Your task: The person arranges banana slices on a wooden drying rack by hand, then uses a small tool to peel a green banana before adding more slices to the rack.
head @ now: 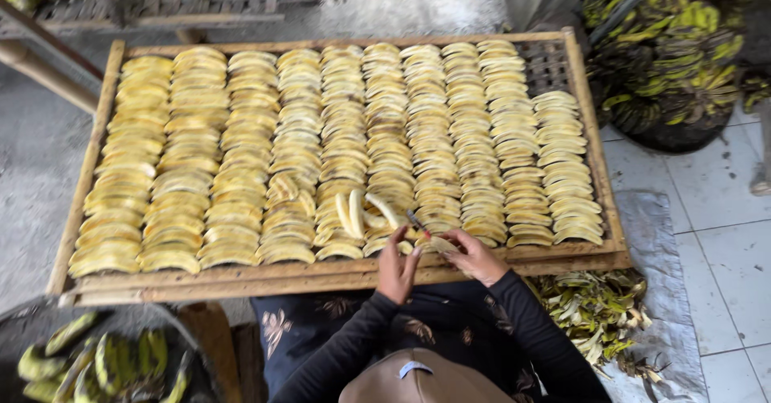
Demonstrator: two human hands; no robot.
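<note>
Looking down: a seated person's two hands are seen at the near edge of a big wooden drying tray [596, 142], dark long sleeves on both arms.
Left hand: the left hand [397, 266] is raised just over the tray's near rail, fingers curled; its grip looks pinched on the lower ends of the peeled slices, though the exact contact is hard to make out.
Right hand: the right hand [474, 256] is held just beside the left one, its grip pressed together around a small knife [418, 221], blade pointed up and left toward the fruit.
Peeled banana slices: a few pale banana slices [353, 212] are fanned out upright above the left hand, over the bottom of the middle rows.
Tray contents: long rows of sliced banana [241, 154] are laid overlapping like shingles, nearly filling the tray; a bare patch of mesh [548, 65] is left at the far right corner.
Right side: a heap of banana peels [594, 310] is piled on a grey sheet [658, 242] on the tiled floor, with a basket of green-yellow bananas [666, 57] behind it.
Left side: more unpeeled bananas [104, 363] are seen in a dark tub at the near left corner.
Bottom edge: a tan cap brim [422, 379] is caught in view.
</note>
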